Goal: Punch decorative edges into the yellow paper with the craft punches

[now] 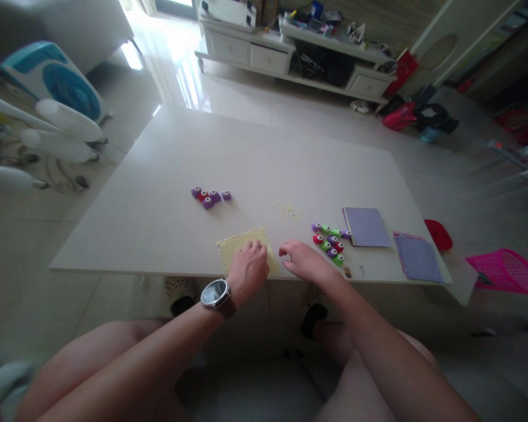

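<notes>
A yellow sheet of paper point(229, 251) with small notches along its edges lies at the table's near edge. My left hand point(250, 264) rests on top of it, palm down and fingers laid on the paper. Just right of the sheet, my right hand point(305, 259) hovers or rests with thumb and fingers curved and apart; nothing shows between them. Beyond it is a scatter of tiny yellow paper bits point(289, 210). Right of that hand sits a group of small purple, green and red craft punches point(330, 241) with white round tops.
Another cluster of purple and red punches point(207, 197) stands at left on the white table point(255, 158). A stack of purple paper point(367, 227) and a purple sheet with notched edges point(418, 258) lie at right. A pink basket point(508, 272) is past the table's right end.
</notes>
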Motion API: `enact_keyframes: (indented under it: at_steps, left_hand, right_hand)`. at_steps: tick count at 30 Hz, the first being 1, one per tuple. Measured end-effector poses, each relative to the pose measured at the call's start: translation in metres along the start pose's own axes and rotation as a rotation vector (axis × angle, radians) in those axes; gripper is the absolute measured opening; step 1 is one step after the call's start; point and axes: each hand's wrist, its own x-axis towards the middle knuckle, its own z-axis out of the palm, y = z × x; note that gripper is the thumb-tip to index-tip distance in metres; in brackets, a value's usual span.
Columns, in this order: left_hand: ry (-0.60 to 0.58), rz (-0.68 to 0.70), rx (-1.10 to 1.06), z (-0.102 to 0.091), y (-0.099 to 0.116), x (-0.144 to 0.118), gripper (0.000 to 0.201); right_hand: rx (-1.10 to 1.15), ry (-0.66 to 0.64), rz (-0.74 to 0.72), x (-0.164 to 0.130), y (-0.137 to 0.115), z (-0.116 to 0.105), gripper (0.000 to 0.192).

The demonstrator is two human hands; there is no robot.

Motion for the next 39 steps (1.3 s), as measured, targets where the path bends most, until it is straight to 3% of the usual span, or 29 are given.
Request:
enact_keyframes:
  at_steps: [6, 16, 20, 23, 28, 31, 35, 39]
  left_hand:
    - [0.046, 0.055, -0.031, 0.008, -0.005, 0.006, 0.021]
    - [0.076, 0.082, -0.018, 0.013, -0.001, 0.013, 0.025]
    - [0.065, 0.077, -0.067, 0.010, -0.004, 0.018, 0.027]
    - [0.089, 0.026, -0.108, -0.001, -0.022, 0.029, 0.036]
    - [0.204, -0.282, -0.101, -0.022, -0.083, 0.051, 0.060]
    - [0.201, -0.395, -0.082, -0.024, -0.114, 0.053, 0.071]
    - [0.186, -0.397, -0.065, -0.022, -0.128, 0.047, 0.072]
    - [0.256, -0.376, -0.077, -0.023, -0.130, 0.047, 0.062]
  right_hand:
    - [-0.111, 0.009, 0.097, -0.006, -0.001, 0.001, 0.020]
    - [-0.080, 0.117, 0.309, -0.004, 0.048, -0.005, 0.027]
    - [-0.090, 0.135, 0.350, -0.005, 0.050, -0.006, 0.030]
    - [-0.054, 0.095, 0.350, -0.006, 0.039, -0.007, 0.032]
    - [-0.024, 0.015, 0.354, -0.005, 0.024, -0.010, 0.035]
    - [-0.044, 0.005, 0.348, -0.005, 0.022, -0.011, 0.035]
    - [-0.061, 0.006, 0.334, -0.004, 0.024, -0.012, 0.034]
    - [-0.049, 0.000, 0.324, -0.004, 0.025, -0.011, 0.034]
